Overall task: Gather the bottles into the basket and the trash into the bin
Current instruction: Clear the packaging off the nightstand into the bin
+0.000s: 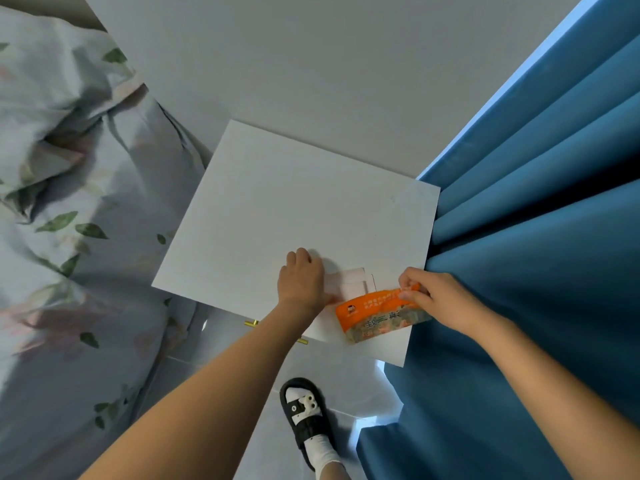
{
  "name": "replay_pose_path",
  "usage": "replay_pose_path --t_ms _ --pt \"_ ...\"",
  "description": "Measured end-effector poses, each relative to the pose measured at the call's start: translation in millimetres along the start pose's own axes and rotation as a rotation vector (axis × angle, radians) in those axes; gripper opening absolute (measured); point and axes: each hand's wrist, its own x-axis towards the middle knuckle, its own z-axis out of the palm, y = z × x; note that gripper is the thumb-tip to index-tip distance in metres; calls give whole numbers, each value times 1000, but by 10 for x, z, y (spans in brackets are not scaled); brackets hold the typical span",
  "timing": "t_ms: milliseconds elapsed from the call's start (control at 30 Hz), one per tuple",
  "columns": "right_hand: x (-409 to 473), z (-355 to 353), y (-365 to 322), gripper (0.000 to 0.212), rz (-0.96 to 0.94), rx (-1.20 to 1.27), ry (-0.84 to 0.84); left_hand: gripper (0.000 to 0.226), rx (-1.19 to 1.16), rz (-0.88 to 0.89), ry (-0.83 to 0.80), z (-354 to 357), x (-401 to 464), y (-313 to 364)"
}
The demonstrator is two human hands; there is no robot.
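On the near right corner of the white nightstand top (277, 202) lies an orange snack wrapper (374, 315) with printed text. My right hand (433, 299) pinches the wrapper's upper right edge. Next to it sits a flattened white paper box (351, 284), partly under the wrapper. My left hand (303, 278) covers the box's left side with fingers curled over its edge. No bottles, basket or bin are in view.
A blue curtain (540, 237) hangs along the nightstand's right side. A bed with leaf-print bedding (69, 202) is on the left. Gold drawer handles (251, 323) stick out below the front edge. My foot in a black slipper (306, 417) stands on the tiled floor.
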Motion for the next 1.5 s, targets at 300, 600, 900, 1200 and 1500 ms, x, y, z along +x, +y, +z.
replay_pose_path --t_ms 300,600,900,1200,1500 --pt "-55 43 -88 8 -16 -39 28 56 -563 -186 -79 108 -352 -162" --pt "-202 442 -577 11 -99 149 181 32 -880 -366 133 148 -1330 -1146" --pt "-630 1663 -1983 9 -302 68 99 59 -1003 -650 284 614 -3285 -2712" --pt "-1653 4405 -3370 11 -598 -204 -207 54 -1171 -972 504 1992 -6051 -4033" --pt "-2640 6493 -4023 13 -671 -340 -478 51 -1392 -1159 654 3191 -7888 -4480"
